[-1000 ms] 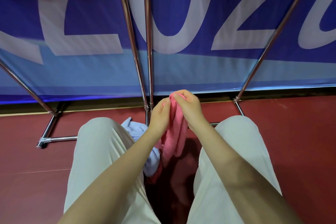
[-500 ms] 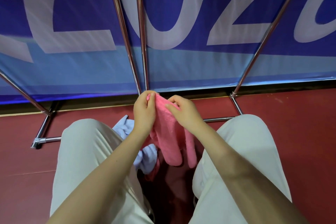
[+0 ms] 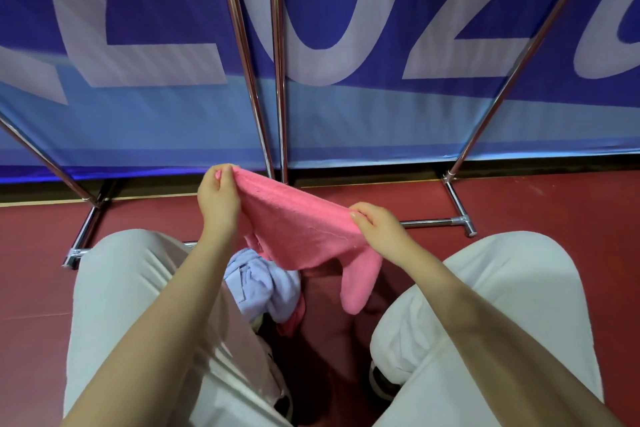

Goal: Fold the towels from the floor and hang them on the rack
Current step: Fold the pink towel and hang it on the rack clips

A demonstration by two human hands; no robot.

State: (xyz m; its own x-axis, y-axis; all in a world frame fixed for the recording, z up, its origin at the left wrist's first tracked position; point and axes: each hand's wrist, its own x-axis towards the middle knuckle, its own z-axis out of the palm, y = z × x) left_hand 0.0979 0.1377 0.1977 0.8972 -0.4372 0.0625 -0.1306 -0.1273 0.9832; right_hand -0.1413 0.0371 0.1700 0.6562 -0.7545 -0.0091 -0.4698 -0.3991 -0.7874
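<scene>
A pink towel [image 3: 298, 229] is stretched between my two hands above the floor. My left hand [image 3: 218, 198] pinches its upper left corner, and my right hand [image 3: 377, 229] pinches the edge at the right; a loose end hangs down below. A crumpled light blue towel [image 3: 263, 284] lies on the red floor between my knees, with a bit of another pink cloth [image 3: 294, 321] under it. The chrome rack [image 3: 273, 62] stands right in front of me, its poles rising out of view.
My knees in pale trousers [image 3: 135, 291] flank the towels as I crouch. The rack's base bars [image 3: 460, 215] rest on the red floor [image 3: 554, 204]. A blue banner with large white letters [image 3: 381, 45] stands behind the rack.
My hands have moved apart and spread the bunched pink towel out between them. The left hand went up and left, the right hand went right.
</scene>
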